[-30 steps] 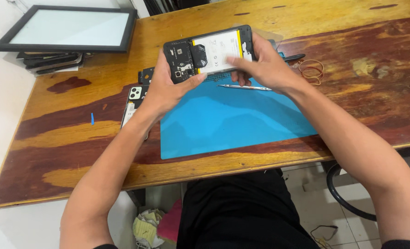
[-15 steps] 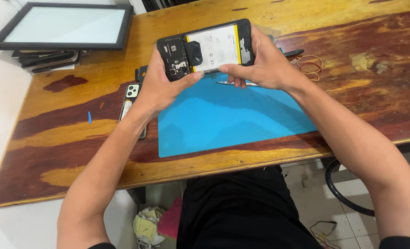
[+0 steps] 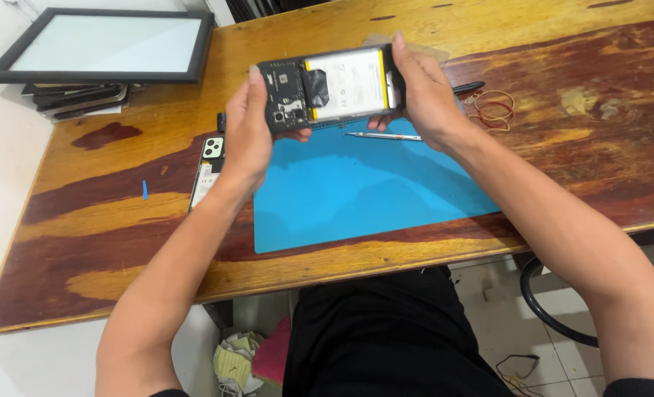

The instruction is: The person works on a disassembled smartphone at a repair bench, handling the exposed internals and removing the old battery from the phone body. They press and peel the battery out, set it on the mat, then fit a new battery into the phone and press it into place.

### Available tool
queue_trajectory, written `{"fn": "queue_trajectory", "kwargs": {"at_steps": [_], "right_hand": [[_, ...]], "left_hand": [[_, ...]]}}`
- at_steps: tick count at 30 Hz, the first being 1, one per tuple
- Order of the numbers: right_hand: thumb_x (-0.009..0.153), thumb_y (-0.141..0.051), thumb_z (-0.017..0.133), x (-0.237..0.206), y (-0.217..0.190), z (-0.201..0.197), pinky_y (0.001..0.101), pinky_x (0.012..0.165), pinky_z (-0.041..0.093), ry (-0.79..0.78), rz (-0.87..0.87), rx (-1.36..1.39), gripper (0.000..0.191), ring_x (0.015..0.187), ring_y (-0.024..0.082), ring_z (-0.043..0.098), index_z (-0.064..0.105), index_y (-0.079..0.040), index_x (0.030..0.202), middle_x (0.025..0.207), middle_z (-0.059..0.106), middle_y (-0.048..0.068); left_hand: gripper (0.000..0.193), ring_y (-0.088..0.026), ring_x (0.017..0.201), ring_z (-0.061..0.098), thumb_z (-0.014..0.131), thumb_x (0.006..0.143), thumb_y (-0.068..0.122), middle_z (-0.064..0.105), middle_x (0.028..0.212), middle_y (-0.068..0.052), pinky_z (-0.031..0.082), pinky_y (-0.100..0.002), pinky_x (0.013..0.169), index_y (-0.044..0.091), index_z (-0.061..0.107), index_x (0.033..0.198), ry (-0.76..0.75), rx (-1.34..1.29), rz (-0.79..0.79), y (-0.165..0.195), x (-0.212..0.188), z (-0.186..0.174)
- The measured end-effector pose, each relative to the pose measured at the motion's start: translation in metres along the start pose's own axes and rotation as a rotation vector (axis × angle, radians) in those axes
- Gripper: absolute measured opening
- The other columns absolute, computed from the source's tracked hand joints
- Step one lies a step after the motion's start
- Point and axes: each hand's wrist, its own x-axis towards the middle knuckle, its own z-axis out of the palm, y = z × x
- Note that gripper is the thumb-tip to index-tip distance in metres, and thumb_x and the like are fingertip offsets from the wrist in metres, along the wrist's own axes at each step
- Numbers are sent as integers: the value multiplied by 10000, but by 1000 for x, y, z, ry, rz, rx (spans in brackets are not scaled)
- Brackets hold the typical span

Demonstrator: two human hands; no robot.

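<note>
The opened phone (image 3: 328,88), back cover off, was held in the air above the far edge of the blue mat (image 3: 364,184), near the middle of the table's (image 3: 106,228) far side. The left hand (image 3: 246,136) gripped its circuit-board end, fingers curled closed around the short edge with the thumb on the exposed face. The right hand (image 3: 423,95) clasped the battery end the same way, fingers wrapped behind.

Handling judgement: light, stiff as a slab, but fragile with the board and the white battery laid bare. Best held by the frame edges, as here, keeping pads off the battery and connectors.

A thin metal tool (image 3: 382,136) lay on the mat's far edge just beneath the phone. A removed back cover (image 3: 208,167) rested at the mat's left edge, probably from this phone. Rubber bands (image 3: 492,109) lay toward the far right. A framed panel (image 3: 106,44) sat at the far left corner.
</note>
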Motion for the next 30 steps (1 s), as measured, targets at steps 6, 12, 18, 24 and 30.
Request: {"fn": "queue_trajectory", "kwargs": {"at_steps": [6, 12, 18, 24, 30], "right_hand": [[1166, -410, 397, 2, 7, -1, 303, 481, 469, 69, -244, 27, 527, 606, 147, 627, 677, 7, 1004, 808, 698, 107], [1112, -406, 403, -1, 13, 7, 280, 494, 518, 42, -180, -21, 526, 572, 113, 668, 713, -10, 958, 760, 723, 71], [1117, -330, 542, -4, 19, 14, 255, 581, 389, -85, -77, -242, 446, 706, 34, 470, 726, 14, 901, 785, 622, -31], [1135, -311, 515, -7, 18, 10, 242, 674, 424, -196, -109, -243, 434, 780, 26, 480, 690, 14, 906, 830, 629, -45], [1034, -284, 530, -3, 13, 6, 256, 608, 475, -186, 99, -173, 339, 718, 32, 585, 740, -20, 1006, 842, 714, -38]], "left_hand": [[562, -197, 721, 744, 317, 1113, 488, 744, 931, -134, 647, -327, 641, 5, 597, 1180, -16, -10, -4, -1, -5, 9], [480, -146, 853, 770, 361, 1073, 436, 759, 979, -69, 680, -312, 690, 37, 624, 1119, 109, -146, -107, 0, 1, 7], [388, -45, 812, 621, 508, 1115, 362, 716, 919, -19, 525, -213, 787, 54, 695, 969, 149, -178, 7, -12, 3, 3], [385, -37, 717, 550, 533, 1115, 337, 660, 805, 15, 477, -216, 700, 75, 670, 868, 131, -214, 8, -15, 4, 0], [403, -21, 689, 532, 527, 1118, 348, 650, 784, 26, 460, -208, 652, 72, 662, 857, 123, -90, 28, -15, 3, 2]]}}
